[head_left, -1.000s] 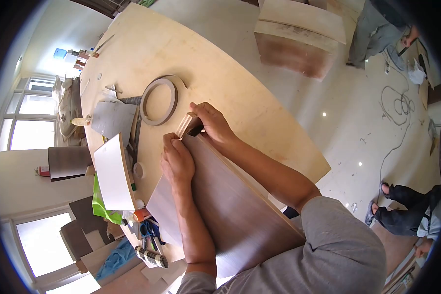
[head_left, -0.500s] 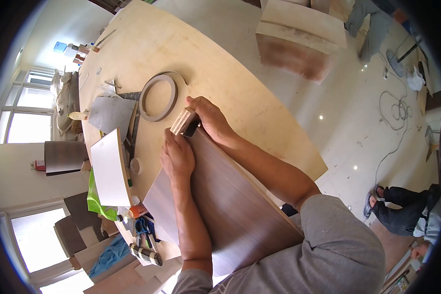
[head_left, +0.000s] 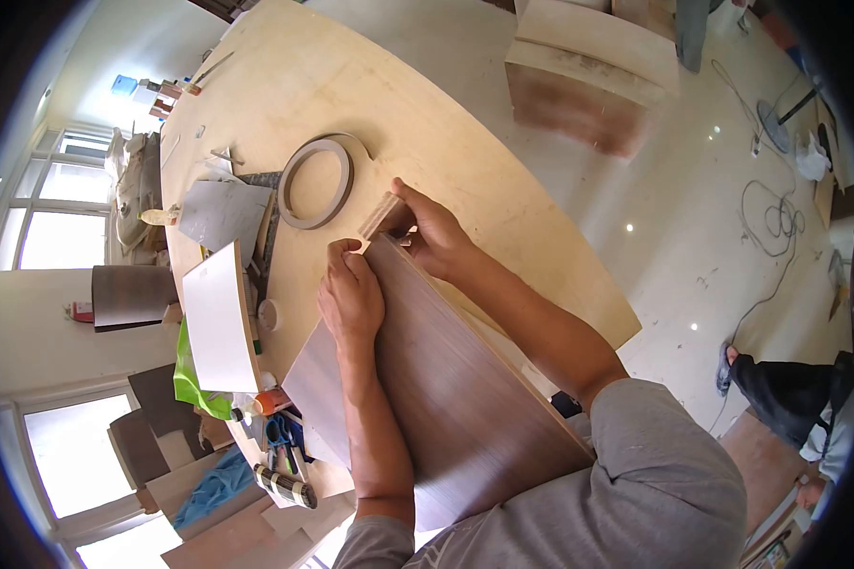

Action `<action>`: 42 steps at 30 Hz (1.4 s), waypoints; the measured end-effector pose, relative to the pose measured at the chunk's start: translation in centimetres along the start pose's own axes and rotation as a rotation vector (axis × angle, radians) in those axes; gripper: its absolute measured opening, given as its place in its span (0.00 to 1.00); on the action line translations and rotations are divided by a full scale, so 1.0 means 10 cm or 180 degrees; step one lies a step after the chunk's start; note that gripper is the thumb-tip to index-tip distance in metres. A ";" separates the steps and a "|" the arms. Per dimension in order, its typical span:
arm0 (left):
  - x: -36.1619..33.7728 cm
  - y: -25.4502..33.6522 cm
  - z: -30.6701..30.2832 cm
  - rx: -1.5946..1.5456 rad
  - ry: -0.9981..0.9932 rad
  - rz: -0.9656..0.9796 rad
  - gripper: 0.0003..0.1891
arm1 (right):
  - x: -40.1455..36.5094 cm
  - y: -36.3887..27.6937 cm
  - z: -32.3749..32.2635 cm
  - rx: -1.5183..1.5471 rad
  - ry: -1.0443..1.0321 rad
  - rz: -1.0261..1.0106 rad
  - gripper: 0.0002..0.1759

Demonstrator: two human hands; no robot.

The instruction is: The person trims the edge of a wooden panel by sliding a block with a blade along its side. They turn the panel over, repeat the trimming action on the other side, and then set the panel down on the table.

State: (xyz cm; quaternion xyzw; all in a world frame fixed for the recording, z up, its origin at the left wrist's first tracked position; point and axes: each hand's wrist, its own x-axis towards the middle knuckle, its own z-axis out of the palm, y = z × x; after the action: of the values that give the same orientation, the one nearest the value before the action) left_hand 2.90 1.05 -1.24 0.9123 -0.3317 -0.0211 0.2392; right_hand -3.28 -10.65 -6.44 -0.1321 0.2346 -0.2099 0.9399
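Observation:
A small plywood block point(head_left: 381, 214) with a layered edge is held in my right hand point(head_left: 436, 233), just above the near corner of a brown wood-grain panel point(head_left: 455, 398). My left hand point(head_left: 350, 292) is closed at that corner, its thumb and forefinger pressed together; what lies between them is too small to tell. The panel leans against my body under my forearms. Beyond the hands, a roll of edge banding point(head_left: 316, 185) lies on the pale wooden table point(head_left: 427, 142).
A white board point(head_left: 221, 322), grey sheets point(head_left: 224, 213) and a green bag point(head_left: 195, 379) are to the left. Scissors point(head_left: 277, 433) and a brush point(head_left: 286, 486) sit lower left. A wooden box point(head_left: 584, 85) stands on the floor, and a seated person's leg point(head_left: 778, 394) shows at right.
My right hand and the block have moved slightly up and right, away from my left fingers. The dark gap beside the block no longer shows. The view has shifted slightly.

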 end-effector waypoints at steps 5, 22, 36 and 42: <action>0.00 -0.04 0.03 0.0059 0.0069 0.0001 0.16 | -0.02 0.02 0.05 -0.0286 -0.0277 -0.0290 0.15; 0.01 -0.09 0.10 0.0240 0.0253 0.0190 0.15 | 0.04 0.03 0.16 -0.0732 -0.0466 -0.0721 0.16; 0.02 -0.03 0.05 0.0213 0.0040 0.0020 0.13 | -0.03 0.00 0.12 -0.0574 -0.0387 -0.0404 0.16; 0.01 -0.10 0.10 0.0308 0.0195 0.0049 0.15 | 0.04 -0.02 0.19 -0.0573 -0.0367 -0.0515 0.20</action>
State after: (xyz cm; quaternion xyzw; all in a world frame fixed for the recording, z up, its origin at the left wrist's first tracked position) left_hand 3.42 1.25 -2.56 0.9204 -0.3319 0.0248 0.2050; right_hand -2.08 -10.73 -4.94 -0.2463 0.1866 -0.2552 0.9162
